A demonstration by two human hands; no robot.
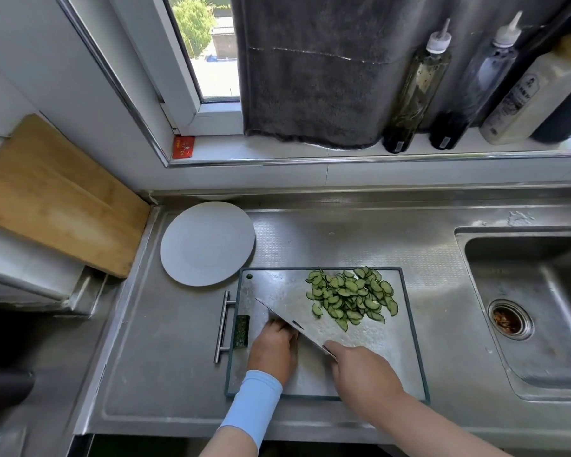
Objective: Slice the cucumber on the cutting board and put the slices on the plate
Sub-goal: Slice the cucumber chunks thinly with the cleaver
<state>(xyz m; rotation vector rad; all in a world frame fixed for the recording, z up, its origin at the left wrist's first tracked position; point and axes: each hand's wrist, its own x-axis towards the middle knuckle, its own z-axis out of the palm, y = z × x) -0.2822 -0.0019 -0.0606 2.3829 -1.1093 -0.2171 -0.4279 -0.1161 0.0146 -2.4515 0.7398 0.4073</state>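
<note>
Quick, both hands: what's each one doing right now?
Left hand: pressed on the cutting board beside the blade; anything under it is hidden.
Right hand: closed on the knife.

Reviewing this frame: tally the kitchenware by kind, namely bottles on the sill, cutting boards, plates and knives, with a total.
Bottles on the sill: 3 (clear oil bottle, dark sauce bottle, white squeeze bottle)
Cutting boards: 2 (steel board, wooden board)
Plates: 1 (round white plate)
Knives: 1 (steel cleaver)
Total: 7

I was in a home kitchen. I stood at a steel counter [310, 232] with a sink [524, 291] built into it, and sauce bottles [416, 87] stood on the windowsill beside a hanging grey towel [310, 77].
</note>
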